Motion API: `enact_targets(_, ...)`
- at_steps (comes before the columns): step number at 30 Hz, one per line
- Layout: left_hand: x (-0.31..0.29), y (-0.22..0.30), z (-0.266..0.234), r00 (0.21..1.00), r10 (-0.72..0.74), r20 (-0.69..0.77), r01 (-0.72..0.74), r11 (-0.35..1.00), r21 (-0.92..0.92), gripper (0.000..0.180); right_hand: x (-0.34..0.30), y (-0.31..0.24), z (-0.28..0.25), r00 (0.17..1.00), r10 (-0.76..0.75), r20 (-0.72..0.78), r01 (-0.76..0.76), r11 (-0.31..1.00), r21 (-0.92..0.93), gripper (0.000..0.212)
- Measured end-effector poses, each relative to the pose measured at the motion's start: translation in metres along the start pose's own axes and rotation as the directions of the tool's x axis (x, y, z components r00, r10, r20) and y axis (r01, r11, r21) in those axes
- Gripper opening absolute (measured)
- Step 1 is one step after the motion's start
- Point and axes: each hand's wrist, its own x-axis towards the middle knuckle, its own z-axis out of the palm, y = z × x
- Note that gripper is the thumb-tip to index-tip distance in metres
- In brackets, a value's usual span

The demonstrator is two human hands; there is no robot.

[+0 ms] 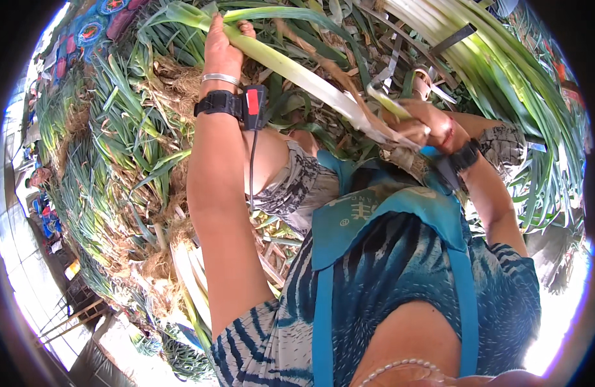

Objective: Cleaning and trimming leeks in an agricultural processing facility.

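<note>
Leek (310, 78) looks half-stripped to me; left hand (225, 44) pinches its top, right hand (429, 122) (grip too blurred to tell) by its base; upper-right bundle (497, 77) seems done, left-side pile (120, 132) remains.

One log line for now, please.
left hand: holding leek, green end; right hand: at white end, grip blurred; leek pile: left; aligned leeks: upper right

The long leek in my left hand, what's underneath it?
Green leaves show below the leek, on its near side. Whatever lies directly under the stem is covered, and the blurred right hand hides more by its pale end.
</note>
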Motion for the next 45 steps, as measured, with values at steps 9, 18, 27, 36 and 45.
enact_targets(9, -0.011, 0.003, -0.025, 0.987, 0.163, 0.004, -0.163, 0.98, 0.112, 0.037, -0.114, 0.046, -0.041, 0.904, -0.353, 0.242, 0.426, 0.685, -0.591, 0.029)
enact_targets(18, -0.003, -0.002, -0.001, 0.932, 0.159, -0.325, -0.204, 0.973, -0.109, 0.033, -0.066, 0.049, -0.039, 0.937, -0.301, -0.175, 0.118, 0.749, -0.652, 0.055)
enact_targets(27, -0.007, -0.01, -0.044, 0.932, 0.295, -0.212, -0.266, 0.952, 0.153, 0.033, 0.056, -0.001, 0.052, 0.897, -0.442, 0.009, 0.37, 0.761, 0.533, 0.039)
enact_targets(36, -0.01, 0.002, -0.067, 0.945, 0.3, -0.129, -0.309, 0.949, -0.054, 0.027, -0.128, 0.046, -0.021, 0.995, -0.042, -0.088, 0.038, 0.998, -0.053, 0.023)
enact_targets(45, -0.064, -0.005, -0.016, 0.711, 0.656, 0.254, -0.215, -0.141, 0.966, 0.053, -0.144, 0.016, -0.044, 0.957, 0.074, -0.28, -0.225, 0.798, -0.559, 0.036)
